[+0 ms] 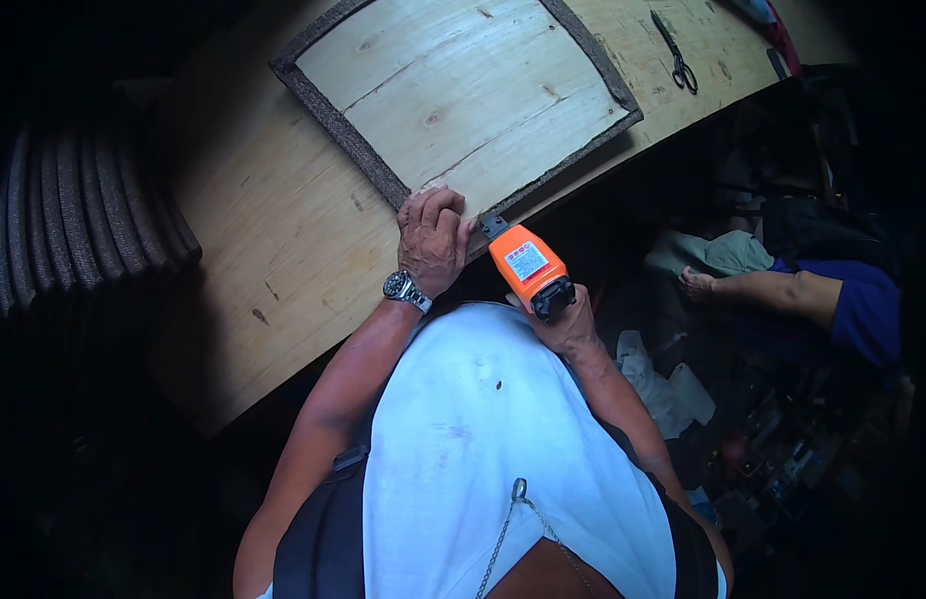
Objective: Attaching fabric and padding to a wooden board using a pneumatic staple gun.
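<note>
The left hand (pixel 431 243) rests on the panel's (pixel 473 90) corner; the right hand (pixel 571 324) holds an orange tool (pixel 526 262) at its edge; over there, scissors (pixel 674 58) lie on the table (pixel 253 250).

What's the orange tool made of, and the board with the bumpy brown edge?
The orange tool looks like smooth plastic, perhaps painted metal, with an even, slightly shiny colour. The board seems bare wood: knots and cracks show. Its brown edging looks like woven cloth, speckled and rough.
</note>
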`<state>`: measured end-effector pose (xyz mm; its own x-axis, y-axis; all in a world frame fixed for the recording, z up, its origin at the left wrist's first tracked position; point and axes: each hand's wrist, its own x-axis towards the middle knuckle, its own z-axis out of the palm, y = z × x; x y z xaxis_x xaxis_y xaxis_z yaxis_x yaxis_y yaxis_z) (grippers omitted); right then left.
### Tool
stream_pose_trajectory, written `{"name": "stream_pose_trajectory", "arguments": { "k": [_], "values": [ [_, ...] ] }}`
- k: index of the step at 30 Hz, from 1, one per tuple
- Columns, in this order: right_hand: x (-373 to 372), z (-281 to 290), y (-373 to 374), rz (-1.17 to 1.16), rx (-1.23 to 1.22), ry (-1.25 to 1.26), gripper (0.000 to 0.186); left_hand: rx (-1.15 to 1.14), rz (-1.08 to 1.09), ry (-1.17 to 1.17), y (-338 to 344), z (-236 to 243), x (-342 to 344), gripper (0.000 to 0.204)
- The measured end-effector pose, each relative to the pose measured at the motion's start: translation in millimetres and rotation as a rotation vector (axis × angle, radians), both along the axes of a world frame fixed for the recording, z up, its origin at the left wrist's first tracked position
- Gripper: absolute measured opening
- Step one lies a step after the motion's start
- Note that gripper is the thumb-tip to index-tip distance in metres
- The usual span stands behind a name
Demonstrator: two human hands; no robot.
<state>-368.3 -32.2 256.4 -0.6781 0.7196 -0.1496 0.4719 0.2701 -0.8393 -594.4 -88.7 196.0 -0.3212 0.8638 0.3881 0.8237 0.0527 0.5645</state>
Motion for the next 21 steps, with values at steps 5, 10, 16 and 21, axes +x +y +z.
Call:
{"name": "stream_pose_trajectory", "arguments": {
  "k": [5,10,16,21],
  "values": [
    [-1,-6,-4,0.004,0.044,-0.077,0.024,-0.043,-0.103,0.006,-11,11,-7,0.012],
    [3,-4,-1,0.02,-0.005,-0.015,0.024,-0.06,-0.144,-0.049,-13,5,-16,0.011],
    [7,0,-4,0.048,-0.056,-0.021,0.024,-0.027,-0.14,-0.145,-12,1,-13,0.024],
    [-1,0,-7,0.079,-0.024,-0.041,0.022,-0.011,-0.123,-0.143,-8,4,-19,0.036]
  ]
}}
